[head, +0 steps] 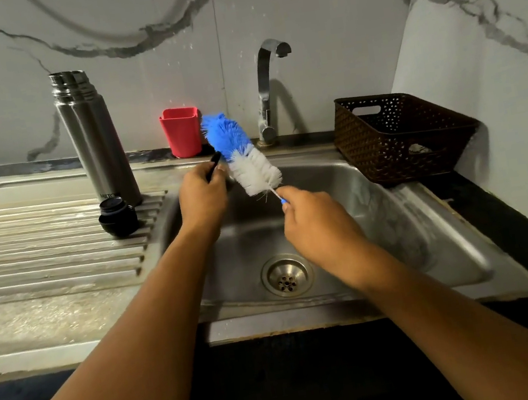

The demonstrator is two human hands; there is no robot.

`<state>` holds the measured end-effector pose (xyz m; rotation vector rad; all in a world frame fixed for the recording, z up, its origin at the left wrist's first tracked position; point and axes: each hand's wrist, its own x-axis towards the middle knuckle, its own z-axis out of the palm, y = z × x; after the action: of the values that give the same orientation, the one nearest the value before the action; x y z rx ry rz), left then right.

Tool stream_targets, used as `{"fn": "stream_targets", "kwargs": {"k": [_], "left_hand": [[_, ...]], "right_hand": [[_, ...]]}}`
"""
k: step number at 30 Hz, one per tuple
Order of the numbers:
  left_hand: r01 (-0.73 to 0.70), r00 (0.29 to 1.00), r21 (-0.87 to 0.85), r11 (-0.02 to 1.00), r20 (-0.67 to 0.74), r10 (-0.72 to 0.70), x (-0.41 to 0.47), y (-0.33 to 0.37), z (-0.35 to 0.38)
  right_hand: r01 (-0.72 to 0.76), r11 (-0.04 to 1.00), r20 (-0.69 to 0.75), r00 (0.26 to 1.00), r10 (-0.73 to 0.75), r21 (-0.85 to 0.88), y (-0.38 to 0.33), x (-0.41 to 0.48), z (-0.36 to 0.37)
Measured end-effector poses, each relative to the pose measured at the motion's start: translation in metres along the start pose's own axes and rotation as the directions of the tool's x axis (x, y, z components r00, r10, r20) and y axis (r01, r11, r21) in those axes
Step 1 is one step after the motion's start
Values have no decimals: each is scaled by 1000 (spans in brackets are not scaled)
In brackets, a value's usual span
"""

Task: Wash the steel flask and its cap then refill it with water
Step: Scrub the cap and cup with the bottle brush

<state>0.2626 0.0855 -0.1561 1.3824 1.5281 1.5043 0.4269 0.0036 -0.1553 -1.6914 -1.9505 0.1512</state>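
A tall brushed-steel flask [95, 136] stands open-topped on the ribbed steel drainboard [39, 240], its dark rounded cap [117, 216] touching its base. Over the bare steel sink [413, 222], the right hand [317, 222] pinches the thin wire handle of a fluffy bottle brush [242, 153], blue bristles above white. The left hand [202, 197] is closed around a small black object [215, 160] beside the bristles. A red plastic cup [182, 131] and a woven brown basket [397, 135] sit behind; their contents are unclear.

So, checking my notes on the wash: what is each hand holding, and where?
Right hand pinches the bottle brush by its wire stem. Left hand grips a small black item, unidentifiable.
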Motion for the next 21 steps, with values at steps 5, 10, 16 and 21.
{"fn": "stream_targets", "kwargs": {"k": [5, 10, 16, 21], "left_hand": [[7, 999, -9, 1000, -34, -7, 3, 1, 1], [191, 981, -311, 931, 39, -188, 6, -1, -2], [458, 868, -644, 612, 176, -464, 9, 2, 5], [472, 841, -785, 402, 264, -473, 9, 10, 6]], "right_hand": [[-19, 999, -3, 1000, 20, 32, -3, 1, -1], [-85, 976, -13, 996, 90, 199, -4, 12, -1], [-175, 769, 127, 984, 122, 615, -16, -6, 7], [-409, 481, 306, 910, 280, 776, -20, 11, -2]]}}
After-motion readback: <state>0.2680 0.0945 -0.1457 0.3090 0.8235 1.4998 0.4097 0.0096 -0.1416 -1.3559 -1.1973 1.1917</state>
